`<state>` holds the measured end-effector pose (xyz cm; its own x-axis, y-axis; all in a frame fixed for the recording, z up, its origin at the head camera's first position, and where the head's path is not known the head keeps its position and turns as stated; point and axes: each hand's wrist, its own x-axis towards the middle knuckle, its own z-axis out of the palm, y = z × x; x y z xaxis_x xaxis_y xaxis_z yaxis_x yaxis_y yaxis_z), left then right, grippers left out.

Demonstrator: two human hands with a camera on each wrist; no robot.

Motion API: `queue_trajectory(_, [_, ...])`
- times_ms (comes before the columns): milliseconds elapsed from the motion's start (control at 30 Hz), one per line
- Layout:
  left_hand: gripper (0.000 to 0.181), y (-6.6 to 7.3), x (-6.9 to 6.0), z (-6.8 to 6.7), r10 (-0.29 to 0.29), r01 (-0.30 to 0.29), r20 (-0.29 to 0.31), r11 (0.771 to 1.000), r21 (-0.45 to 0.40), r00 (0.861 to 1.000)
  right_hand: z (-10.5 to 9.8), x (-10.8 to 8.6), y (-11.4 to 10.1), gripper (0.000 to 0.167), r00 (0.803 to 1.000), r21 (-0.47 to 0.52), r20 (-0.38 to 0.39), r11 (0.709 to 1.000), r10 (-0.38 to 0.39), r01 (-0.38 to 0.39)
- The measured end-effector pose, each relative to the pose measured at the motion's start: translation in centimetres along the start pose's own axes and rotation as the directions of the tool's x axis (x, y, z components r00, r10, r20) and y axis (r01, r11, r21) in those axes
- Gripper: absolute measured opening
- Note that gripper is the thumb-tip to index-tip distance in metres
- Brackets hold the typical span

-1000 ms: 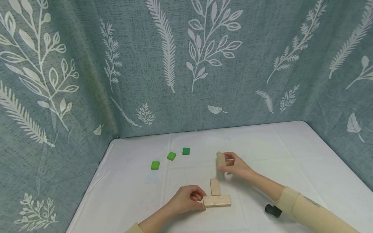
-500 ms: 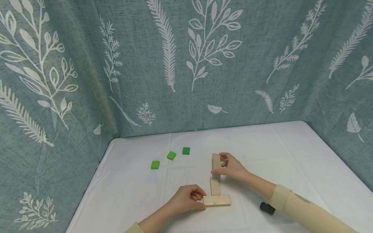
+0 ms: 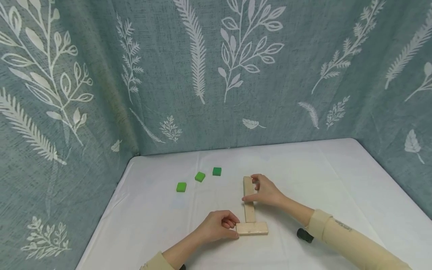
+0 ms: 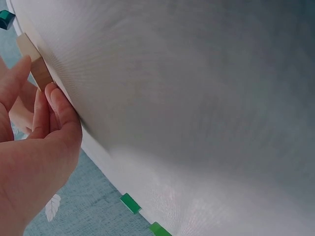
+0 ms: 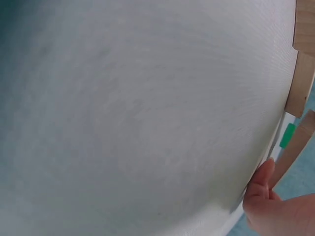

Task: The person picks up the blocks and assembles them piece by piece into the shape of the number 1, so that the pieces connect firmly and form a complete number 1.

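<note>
In the head view, my left hand (image 3: 218, 227) pinches the left end of a wooden block (image 3: 253, 228) that lies crosswise on the white table. The left wrist view shows this block (image 4: 37, 61) between thumb and fingers. A second wooden block (image 3: 249, 213) points away from its far side. Farther back, my right hand (image 3: 266, 192) holds a third wooden block (image 3: 248, 183) from its right side, lined up with the second one. Seen from the right wrist, the held block (image 5: 294, 147) is tilted relative to the second block (image 5: 300, 86); whether their ends touch I cannot tell.
Three small green squares lie at the back left: a light one (image 3: 181, 187), another light one (image 3: 200, 176) and a darker one (image 3: 217, 171). A black object (image 3: 305, 235) shows below the right forearm. Patterned blue-green cloth (image 3: 209, 75) hangs behind the table (image 3: 320, 180).
My right hand has brought its wooden block leftward and lower, into line behind the second block. My left hand keeps its hold on the crosswise block. The head view has shifted slightly.
</note>
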<state>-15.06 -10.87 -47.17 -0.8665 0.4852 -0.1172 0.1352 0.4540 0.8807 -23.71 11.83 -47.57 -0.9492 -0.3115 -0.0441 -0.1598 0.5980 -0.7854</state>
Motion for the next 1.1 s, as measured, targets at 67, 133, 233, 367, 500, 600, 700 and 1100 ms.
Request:
queue_trajectory(67, [0.027, 0.01, 0.03, -0.07, -0.003, 0.003, 0.001, 1.000, 0.006, 1.000, 0.06, 0.12, -0.06, 0.092, 1.000, -0.020, 0.005, 1.000, -0.007, 0.007])
queue_trajectory(133, [0.027, 0.09, 0.03, -0.15, -0.003, 0.003, 0.001, 1.000, 0.012, 1.000, 0.16, 0.21, -0.08, 0.092, 1.000, -0.036, 0.007, 0.999, -0.008, 0.008])
queue_trajectory(233, [0.027, 0.24, 0.01, -0.22, -0.004, 0.004, 0.000, 1.000, 0.013, 1.000, 0.27, 0.31, -0.10, 0.091, 1.000, -0.055, 0.006, 0.998, -0.014, 0.014])
queue_trajectory(367, [0.027, 0.29, -0.01, -0.25, -0.005, 0.005, -0.004, 1.000, 0.014, 1.000, 0.35, 0.30, -0.25, 0.090, 0.999, -0.066, 0.009, 0.997, -0.031, 0.031])
queue_trajectory(500, [0.027, 0.14, 0.01, -0.24, -0.006, 0.006, -0.003, 1.000, 0.016, 1.000, 0.46, 0.23, -0.29, 0.089, 0.999, -0.071, 0.011, 0.997, -0.040, 0.040])
queue_trajectory(600, [0.027, 0.03, 0.02, -0.22, -0.005, 0.005, -0.001, 1.000, 0.017, 1.000, 0.61, 0.22, -0.20, 0.089, 0.999, -0.069, 0.014, 0.997, -0.041, 0.042])
queue_trajectory(700, [0.027, -0.03, 0.01, -0.16, -0.008, 0.008, -0.001, 1.000, 0.019, 1.000, 0.74, 0.22, -0.05, 0.090, 0.999, -0.068, 0.014, 0.997, -0.045, 0.045])
queue_trajectory(1100, [0.026, -0.02, 0.03, -0.01, -0.012, 0.012, 0.001, 1.000, 0.010, 1.000, 0.88, 0.02, 0.04, 0.091, 0.999, -0.075, 0.024, 0.996, -0.048, 0.050])
